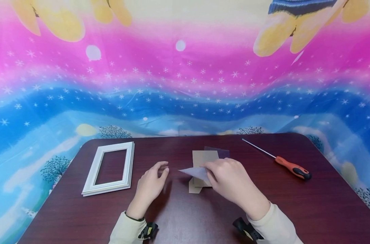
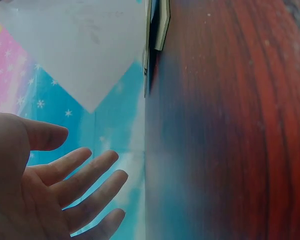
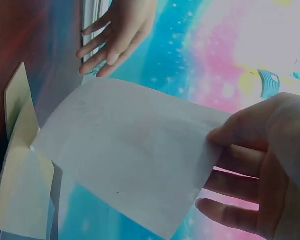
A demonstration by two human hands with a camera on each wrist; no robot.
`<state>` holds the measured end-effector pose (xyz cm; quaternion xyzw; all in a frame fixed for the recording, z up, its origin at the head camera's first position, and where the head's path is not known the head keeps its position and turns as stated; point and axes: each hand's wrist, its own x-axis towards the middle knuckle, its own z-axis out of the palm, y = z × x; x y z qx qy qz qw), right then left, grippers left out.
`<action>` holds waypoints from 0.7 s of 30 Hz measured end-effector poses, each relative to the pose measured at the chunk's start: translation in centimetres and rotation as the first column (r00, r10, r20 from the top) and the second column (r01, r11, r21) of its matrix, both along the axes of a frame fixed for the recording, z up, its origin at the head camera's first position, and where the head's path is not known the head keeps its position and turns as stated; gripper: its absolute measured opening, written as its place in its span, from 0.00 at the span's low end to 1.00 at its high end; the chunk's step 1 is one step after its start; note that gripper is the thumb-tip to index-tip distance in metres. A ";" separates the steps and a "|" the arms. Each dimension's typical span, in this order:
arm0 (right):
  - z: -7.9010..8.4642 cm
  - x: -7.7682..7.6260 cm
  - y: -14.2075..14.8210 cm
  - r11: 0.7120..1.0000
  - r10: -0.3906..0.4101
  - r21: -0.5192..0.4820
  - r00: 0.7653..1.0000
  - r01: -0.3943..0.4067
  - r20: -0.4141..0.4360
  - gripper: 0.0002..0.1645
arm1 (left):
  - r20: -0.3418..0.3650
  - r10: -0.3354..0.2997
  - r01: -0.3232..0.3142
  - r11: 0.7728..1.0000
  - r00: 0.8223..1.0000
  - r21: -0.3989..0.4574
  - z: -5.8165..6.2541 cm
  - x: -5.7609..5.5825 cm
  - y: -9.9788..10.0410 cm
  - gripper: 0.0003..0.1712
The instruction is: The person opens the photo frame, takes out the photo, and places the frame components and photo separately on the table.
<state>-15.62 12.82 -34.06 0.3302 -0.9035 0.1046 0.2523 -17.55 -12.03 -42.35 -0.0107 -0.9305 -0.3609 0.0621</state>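
My right hand [image 1: 230, 179] pinches a thin white sheet of paper [image 3: 135, 155] by one edge, thumb on the near face. The sheet is held up, slightly bowed, over a tan board [image 1: 204, 156] lying on the table. My left hand [image 1: 151, 184] is raised to the left of the sheet, its fingers [image 2: 85, 190] loosely spread and holding nothing. A smaller tan piece [image 1: 195, 187] sticks out from under the board's near end. Behind the board, a clear plastic sheet [image 1: 224, 153] shows partly, the rest hidden.
A white picture frame [image 1: 128, 169] with an open middle lies at the left of the dark wooden table [image 1: 179, 217]. At the right is a screwdriver [image 1: 290, 166] with an orange and black handle. A printed cloth [image 1: 179, 78] hangs behind the table.
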 end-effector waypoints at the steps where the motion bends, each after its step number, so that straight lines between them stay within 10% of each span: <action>1: 0.1 0.0 0.1 1.000 -0.005 -0.011 1.000 0.004 -0.006 0.09 | 0.001 0.000 0.000 1.000 1.000 0.001 0.0 0.0 0.0 0.19; 21: 1.2 -0.8 2.9 0.991 -0.100 -0.095 0.995 0.098 -0.021 0.12 | -0.054 0.009 -0.011 1.000 0.998 -0.027 0.1 0.0 0.1 0.16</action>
